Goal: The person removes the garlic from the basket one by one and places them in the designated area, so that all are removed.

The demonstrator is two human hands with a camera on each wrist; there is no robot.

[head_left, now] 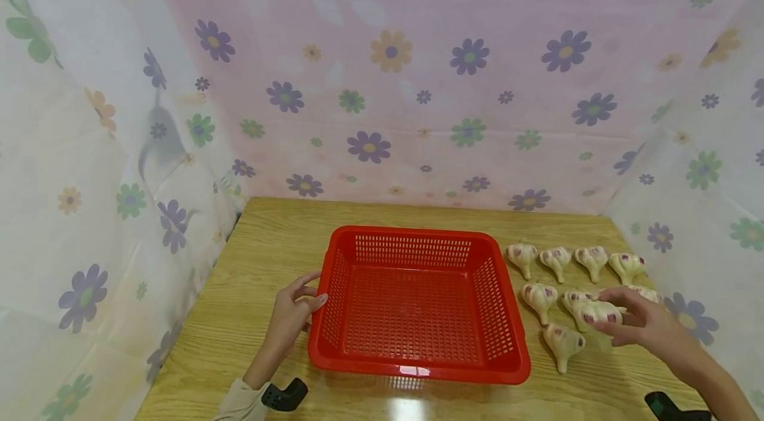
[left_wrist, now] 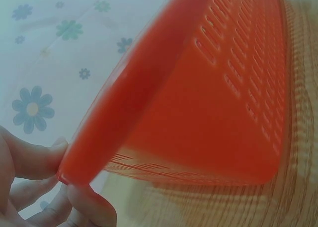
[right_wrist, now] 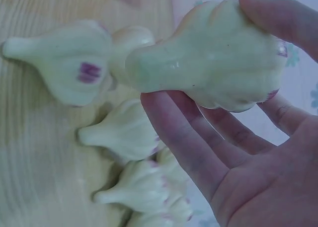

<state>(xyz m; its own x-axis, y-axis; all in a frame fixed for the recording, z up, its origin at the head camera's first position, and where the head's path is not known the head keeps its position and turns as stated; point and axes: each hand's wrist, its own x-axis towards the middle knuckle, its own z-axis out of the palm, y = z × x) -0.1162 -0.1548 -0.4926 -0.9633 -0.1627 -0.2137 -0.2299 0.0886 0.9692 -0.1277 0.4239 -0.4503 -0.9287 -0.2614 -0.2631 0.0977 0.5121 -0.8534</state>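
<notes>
A red plastic basket with slotted walls stands on the wooden table, nothing inside it. At its left side my left hand pinches the rim; in the left wrist view thumb and fingers grip the rim's edge. Over on the right, my right hand holds a garlic bulb, whitish with purple patches, above other bulbs. The right wrist view has this bulb between the thumb and fingers, its stem pointing away from the palm. Several more garlic bulbs lie right of the basket, some partly hidden by the right hand.
The back row of garlic bulbs lies near the basket's right wall. Flowered cloth hangs behind the wooden table and along both sides. A dark wrist device sits by the left wrist.
</notes>
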